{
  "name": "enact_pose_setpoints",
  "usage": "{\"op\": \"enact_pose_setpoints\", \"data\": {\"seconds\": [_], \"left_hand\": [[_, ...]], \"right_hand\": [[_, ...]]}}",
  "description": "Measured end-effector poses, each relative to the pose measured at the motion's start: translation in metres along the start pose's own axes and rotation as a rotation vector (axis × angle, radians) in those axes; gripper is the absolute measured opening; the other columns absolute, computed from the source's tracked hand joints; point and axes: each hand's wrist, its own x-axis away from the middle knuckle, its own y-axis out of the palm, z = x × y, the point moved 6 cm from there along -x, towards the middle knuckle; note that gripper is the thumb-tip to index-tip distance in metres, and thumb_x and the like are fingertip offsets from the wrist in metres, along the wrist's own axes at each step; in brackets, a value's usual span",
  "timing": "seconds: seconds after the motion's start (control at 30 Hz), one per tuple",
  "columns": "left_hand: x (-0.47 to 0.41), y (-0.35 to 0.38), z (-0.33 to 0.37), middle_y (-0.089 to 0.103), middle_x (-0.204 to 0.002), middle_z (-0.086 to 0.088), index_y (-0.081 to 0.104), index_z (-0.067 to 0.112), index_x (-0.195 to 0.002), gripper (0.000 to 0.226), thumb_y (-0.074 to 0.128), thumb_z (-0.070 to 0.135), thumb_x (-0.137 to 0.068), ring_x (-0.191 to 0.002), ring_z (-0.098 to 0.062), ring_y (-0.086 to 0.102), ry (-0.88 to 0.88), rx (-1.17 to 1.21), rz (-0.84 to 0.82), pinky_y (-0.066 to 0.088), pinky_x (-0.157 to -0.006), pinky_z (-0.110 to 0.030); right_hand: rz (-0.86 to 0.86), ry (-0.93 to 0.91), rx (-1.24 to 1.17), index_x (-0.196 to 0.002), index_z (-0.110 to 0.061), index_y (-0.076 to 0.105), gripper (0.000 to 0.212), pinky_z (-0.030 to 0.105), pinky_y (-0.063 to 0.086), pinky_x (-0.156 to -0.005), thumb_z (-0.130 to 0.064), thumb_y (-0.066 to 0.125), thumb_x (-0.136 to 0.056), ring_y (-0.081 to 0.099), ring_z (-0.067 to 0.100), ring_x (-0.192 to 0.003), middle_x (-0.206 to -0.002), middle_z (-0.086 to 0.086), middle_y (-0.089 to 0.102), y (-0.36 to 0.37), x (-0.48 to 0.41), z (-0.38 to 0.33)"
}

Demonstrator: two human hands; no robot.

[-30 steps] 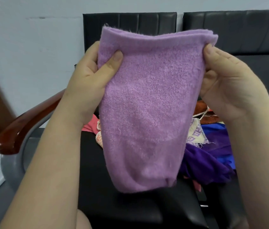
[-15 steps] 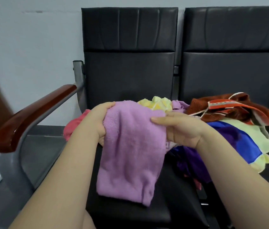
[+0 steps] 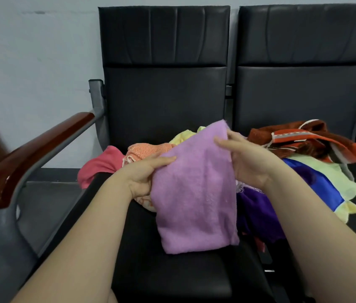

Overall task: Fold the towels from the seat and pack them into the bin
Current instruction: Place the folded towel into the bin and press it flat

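Both forearms reach in from the near edge. Black seat cushion (image 3: 172, 272) closest, front part bare. Lilac towel (image 3: 194, 193) hangs doubled over, its lower folded end resting on the cushion and its top tilted up to the right. Left hand (image 3: 143, 174) pinches the towel's left edge, thumb on the front face, fingers tucked under the cloth. Right hand (image 3: 249, 162) pinches the upper right corner, thumb laid across the front; its other fingers are mostly hidden behind the towel.

Just behind the hands, a loose pile of unfolded towels spreads over this seat and the next one. Pink towel (image 3: 98, 165) at the left end, orange towel (image 3: 148, 149) beside it, yellow towel (image 3: 183, 136) peeking out behind the lilac one. Purple towel (image 3: 258, 215) sits under the right wrist, touching the lilac towel's right side. Blue cloth (image 3: 325, 184) and pale green towel (image 3: 336, 173) lie further right, rust-brown towel (image 3: 303, 138) on top at the back.

Wooden armrest (image 3: 30, 154) on a grey metal frame at left. Two black backrests (image 3: 164, 73) side by side, light wall (image 3: 30, 62) behind.
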Motion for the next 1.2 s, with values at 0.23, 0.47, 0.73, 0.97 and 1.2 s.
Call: {"op": "enact_pose_setpoints", "data": {"seconds": [0.23,0.47,0.73,0.97,1.2], "left_hand": [[-0.005,-0.018,0.005,0.061,-0.138,-0.009,0.039,0.026,-0.153,0.081,0.08,0.015,-0.084,-0.115,-0.027,0.066,0.05,0.191,0.182,0.059,-0.085,-0.043],[0.004,-0.01,0.004,0.034,-0.157,-0.008,0.015,0.048,-0.156,0.118,0.084,-0.001,-0.075,-0.128,-0.032,0.051,0.064,-0.238,0.187,0.059,-0.085,-0.048],[0.02,-0.017,0.035,0.054,-0.14,-0.008,0.057,0.035,-0.136,0.061,0.074,0.005,-0.086,-0.116,-0.026,0.059,0.29,-0.129,0.274,0.055,-0.09,-0.041],[0.057,-0.002,0.076,0.075,-0.108,0.01,0.077,0.024,-0.111,0.024,0.077,0.019,-0.087,-0.104,-0.006,0.069,0.604,-0.3,0.416,0.058,-0.091,-0.03],[0.073,0.012,0.087,0.067,-0.112,0.014,0.072,0.027,-0.12,0.043,0.084,0.018,-0.08,-0.101,-0.004,0.062,0.7,-0.786,0.499,0.052,-0.081,-0.018]], "right_hand": [[0.2,0.067,0.159,-0.144,-0.031,0.047,0.086,0.046,0.059,-0.084,0.015,0.072,-0.075,0.068,0.033,-0.099,-0.12,0.018,0.064,-0.012,-0.01,0.016],[0.194,-0.113,0.145,-0.115,-0.032,0.07,0.048,0.052,0.054,-0.095,0.004,0.069,-0.083,0.062,0.031,-0.114,-0.13,0.012,0.057,-0.008,-0.008,0.001],[0.194,-0.078,0.036,-0.114,-0.018,0.072,0.045,0.044,0.057,-0.091,0.009,0.072,-0.079,0.066,0.029,-0.111,-0.125,0.013,0.062,-0.005,-0.001,-0.004],[0.133,-0.184,0.038,-0.116,-0.011,0.072,0.041,0.034,0.059,-0.083,0.008,0.07,-0.079,0.07,0.026,-0.104,-0.114,0.013,0.071,-0.001,0.019,-0.043],[0.255,-0.209,0.533,-0.11,-0.024,0.076,0.046,0.028,0.059,-0.084,0.003,0.08,-0.074,0.068,0.018,-0.101,-0.112,-0.002,0.07,-0.002,0.031,-0.049]]}}
